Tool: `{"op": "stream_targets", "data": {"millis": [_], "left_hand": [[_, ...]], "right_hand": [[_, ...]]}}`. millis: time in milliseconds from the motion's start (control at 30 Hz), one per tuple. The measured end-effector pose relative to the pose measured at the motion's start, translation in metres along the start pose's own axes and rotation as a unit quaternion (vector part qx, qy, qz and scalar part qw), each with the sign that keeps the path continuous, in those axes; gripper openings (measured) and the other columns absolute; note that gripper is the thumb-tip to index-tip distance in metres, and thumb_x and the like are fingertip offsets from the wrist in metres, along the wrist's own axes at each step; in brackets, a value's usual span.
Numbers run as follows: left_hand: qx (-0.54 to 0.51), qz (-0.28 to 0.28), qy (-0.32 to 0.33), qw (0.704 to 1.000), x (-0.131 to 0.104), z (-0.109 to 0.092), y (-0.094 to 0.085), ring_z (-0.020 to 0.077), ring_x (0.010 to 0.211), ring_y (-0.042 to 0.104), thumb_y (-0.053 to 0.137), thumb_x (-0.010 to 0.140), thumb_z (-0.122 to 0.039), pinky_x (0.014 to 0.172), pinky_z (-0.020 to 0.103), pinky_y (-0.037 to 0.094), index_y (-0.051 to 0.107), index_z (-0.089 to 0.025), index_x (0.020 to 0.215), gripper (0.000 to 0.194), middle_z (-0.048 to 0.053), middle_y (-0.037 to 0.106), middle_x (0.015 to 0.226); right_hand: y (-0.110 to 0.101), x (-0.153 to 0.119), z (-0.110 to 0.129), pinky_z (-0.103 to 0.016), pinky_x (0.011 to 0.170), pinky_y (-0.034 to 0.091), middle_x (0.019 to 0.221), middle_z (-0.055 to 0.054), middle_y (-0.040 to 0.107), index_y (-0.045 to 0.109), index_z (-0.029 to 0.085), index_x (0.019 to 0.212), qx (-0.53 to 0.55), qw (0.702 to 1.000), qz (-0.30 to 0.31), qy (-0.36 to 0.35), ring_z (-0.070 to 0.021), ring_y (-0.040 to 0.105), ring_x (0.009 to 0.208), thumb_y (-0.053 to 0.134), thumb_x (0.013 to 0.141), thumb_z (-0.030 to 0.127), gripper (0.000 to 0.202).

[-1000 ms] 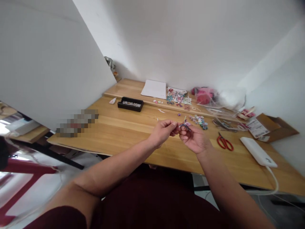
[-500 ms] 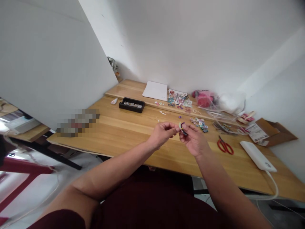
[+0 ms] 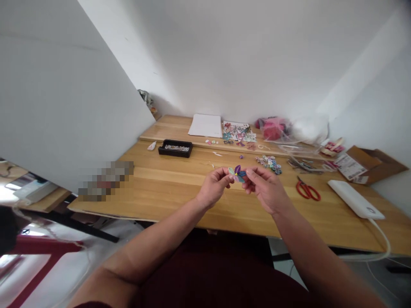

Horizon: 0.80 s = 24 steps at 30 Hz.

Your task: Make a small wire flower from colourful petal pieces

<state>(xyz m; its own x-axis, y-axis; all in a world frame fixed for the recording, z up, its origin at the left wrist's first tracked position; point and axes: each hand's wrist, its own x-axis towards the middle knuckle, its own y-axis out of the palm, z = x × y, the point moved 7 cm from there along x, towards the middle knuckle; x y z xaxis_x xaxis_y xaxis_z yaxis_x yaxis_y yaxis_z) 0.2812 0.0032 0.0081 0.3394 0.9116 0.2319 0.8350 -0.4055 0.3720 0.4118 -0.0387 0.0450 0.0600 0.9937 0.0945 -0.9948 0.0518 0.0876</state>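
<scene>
Between my two hands is a small flower (image 3: 237, 171) with purple, blue and pale green petals and a yellow centre, held above the table. My left hand (image 3: 214, 184) pinches the pale green petal side between thumb and fingers. On the other side, my right hand (image 3: 265, 186) grips the blue petal with thumb and fingertips. Beyond the hands lie a small purple piece (image 3: 241, 157) and thin white strips (image 3: 221, 154). A cluster of small colourful pieces (image 3: 269, 163) sits just past my right hand.
Red-handled scissors (image 3: 308, 190) and a white device (image 3: 356, 199) with a cable lie to the right, near an open cardboard box (image 3: 374, 164). A black tray (image 3: 175, 148) holds small pieces at the left. Behind are white paper (image 3: 205, 125), patterned cutouts (image 3: 239, 131) and plastic bags (image 3: 308, 130).
The flower has turned from edge-on to face-up, so its petals and yellow centre now show. My hands have moved slightly apart, each on one side of it. The camera view has shifted a little.
</scene>
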Motion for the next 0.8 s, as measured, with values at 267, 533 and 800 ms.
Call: {"op": "stream_targets", "data": {"millis": [267,533,800], "left_hand": [[-0.006,0.001,-0.001,1.0,0.0,0.005,-0.003,0.0074,0.059,0.046,0.074,0.074,-0.034,0.058,0.022,0.036,0.063,-0.016,0.075,0.021,-0.002,0.057,0.067],[-0.006,0.023,-0.026,0.999,-0.003,0.012,-0.001,0.0073,0.058,0.046,0.075,0.073,-0.034,0.058,0.022,0.035,0.064,-0.015,0.075,0.022,-0.002,0.058,0.067],[-0.068,-0.011,-0.061,0.996,-0.002,0.013,-0.004,0.0066,0.057,0.047,0.081,0.066,-0.033,0.058,0.021,0.034,0.061,-0.015,0.073,0.028,-0.001,0.06,0.066]], "right_hand": [[-0.003,-0.003,-0.004,-0.023,0.05,0.043,0.069,-0.002,0.063,0.069,0.02,0.089,0.013,1.0,-0.002,-0.018,-0.0119,0.057,0.059,0.074,0.077,0.041,0.025],[-0.004,-0.004,-0.008,-0.023,0.05,0.042,0.065,-0.001,0.062,0.068,0.019,0.084,0.029,0.999,-0.011,-0.009,-0.0107,0.054,0.055,0.076,0.074,0.038,0.024],[-0.02,-0.008,-0.02,-0.021,0.049,0.04,0.071,-0.001,0.061,0.065,0.018,0.082,0.027,0.999,-0.019,-0.003,-0.0096,0.054,0.058,0.074,0.076,0.04,0.024]]}}
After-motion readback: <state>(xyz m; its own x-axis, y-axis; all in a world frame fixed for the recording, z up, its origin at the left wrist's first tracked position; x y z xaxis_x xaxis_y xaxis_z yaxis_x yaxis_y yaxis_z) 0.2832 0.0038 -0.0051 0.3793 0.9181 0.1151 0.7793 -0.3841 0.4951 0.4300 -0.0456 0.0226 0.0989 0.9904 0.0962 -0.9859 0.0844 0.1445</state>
